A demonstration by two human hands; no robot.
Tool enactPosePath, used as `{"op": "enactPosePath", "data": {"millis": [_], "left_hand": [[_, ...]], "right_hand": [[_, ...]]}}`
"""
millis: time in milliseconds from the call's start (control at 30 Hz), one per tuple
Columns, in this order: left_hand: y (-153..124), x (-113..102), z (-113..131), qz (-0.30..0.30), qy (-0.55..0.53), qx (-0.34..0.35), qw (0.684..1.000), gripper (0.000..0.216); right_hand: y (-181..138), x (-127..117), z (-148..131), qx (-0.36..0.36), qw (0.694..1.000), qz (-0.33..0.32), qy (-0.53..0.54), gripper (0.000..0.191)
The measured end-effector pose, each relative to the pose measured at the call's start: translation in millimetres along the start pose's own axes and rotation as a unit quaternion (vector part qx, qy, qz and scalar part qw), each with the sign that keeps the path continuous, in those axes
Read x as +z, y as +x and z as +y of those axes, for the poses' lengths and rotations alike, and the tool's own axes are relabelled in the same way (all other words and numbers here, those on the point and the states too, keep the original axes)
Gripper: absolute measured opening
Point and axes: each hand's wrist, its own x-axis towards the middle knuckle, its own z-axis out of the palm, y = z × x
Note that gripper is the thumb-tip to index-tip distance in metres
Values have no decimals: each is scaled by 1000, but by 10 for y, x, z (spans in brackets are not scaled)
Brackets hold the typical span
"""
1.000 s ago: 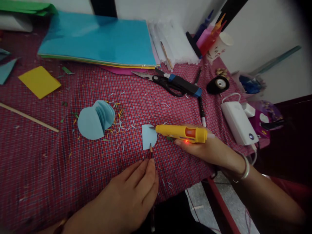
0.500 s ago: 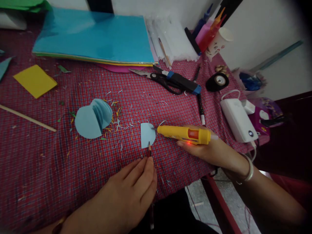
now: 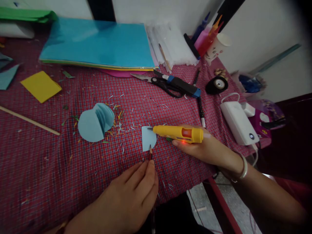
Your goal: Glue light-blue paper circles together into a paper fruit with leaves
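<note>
A pale blue half-round piece of paper (image 3: 147, 139) lies flat on the red checked cloth. My left hand (image 3: 136, 190) pinches a dark pencil (image 3: 150, 155), whose point rests on the paper's lower part. My right hand (image 3: 202, 148) is closed around a yellow glue gun (image 3: 175, 134) with a small red light. Its dark nozzle lies over the upper part of the half-round paper; whether it touches cannot be made out. To the left stands a folded, fanned-out pale blue paper form (image 3: 91, 126) made of several round leaves.
Scissors (image 3: 165, 87) lie beside a black-and-blue-handled cutter (image 3: 184, 86). Behind are blue paper sheets (image 3: 97, 42) and clear glue sticks (image 3: 177, 48). A yellow paper square (image 3: 41, 86) and a wooden stick (image 3: 29, 121) are left. Black tape (image 3: 216, 85) and a white power bank (image 3: 239, 123) stand right.
The glue gun's nozzle has moved left, further over the upper part of the half-round paper. My left hand keeps the pencil point on the paper. The whole view has shifted slightly.
</note>
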Motion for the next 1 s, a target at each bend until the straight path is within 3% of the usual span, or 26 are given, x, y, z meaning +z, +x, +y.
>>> {"op": "enactPosePath", "data": {"millis": [500,767,1000], "left_hand": [[-9,29,8,7,-4,-5,1000,35],[-42,48,1,-9,-16,0,1000,35],[-76,86,21,-13,-21,-10,1000,39]], "right_hand": [[118,24,-42,-20,1000,-18,-6,12],[20,-54,-31,27,1000,-4,9,13],[-89,-70,22,16,1000,9,0,18]]}}
